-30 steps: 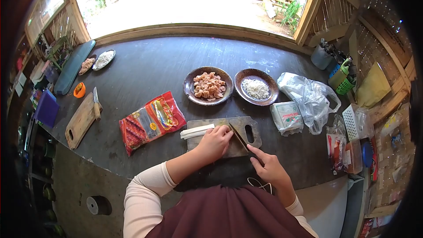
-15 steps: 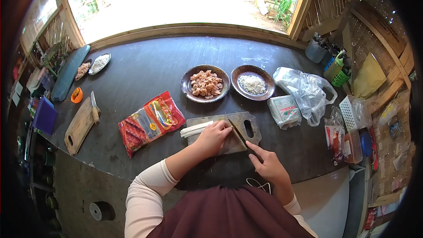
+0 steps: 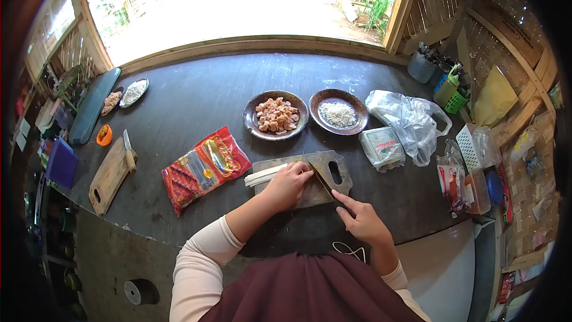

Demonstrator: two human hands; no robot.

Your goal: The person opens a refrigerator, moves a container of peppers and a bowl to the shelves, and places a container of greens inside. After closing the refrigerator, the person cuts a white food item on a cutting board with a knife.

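Observation:
My left hand (image 3: 289, 186) presses down on long white strips (image 3: 262, 176) that lie across a worn cutting board (image 3: 310, 197). Its fingers are bent together over the strips' right end. In my right hand (image 3: 362, 219) is the handle of a dark knife (image 3: 320, 177), its blade slanting up and left over the board beside my left fingertips. Just beyond the board stand a brown plate of orange-brown chunks (image 3: 276, 114) and another holding small white pieces (image 3: 338, 114). A red food packet (image 3: 205, 170) lies left of the board.
A second wooden board (image 3: 108, 177) with a knife (image 3: 128, 150) lies at the left, near an orange cup (image 3: 104, 135). Plastic bags (image 3: 410, 120) and a wrapped block (image 3: 382, 148) are right of the plates. A green basket (image 3: 456, 103) and a white basket (image 3: 471, 149) stand farther right.
The view has shifted slightly. Both hands keep nearly the same places on the board and knife, and no object has clearly moved.

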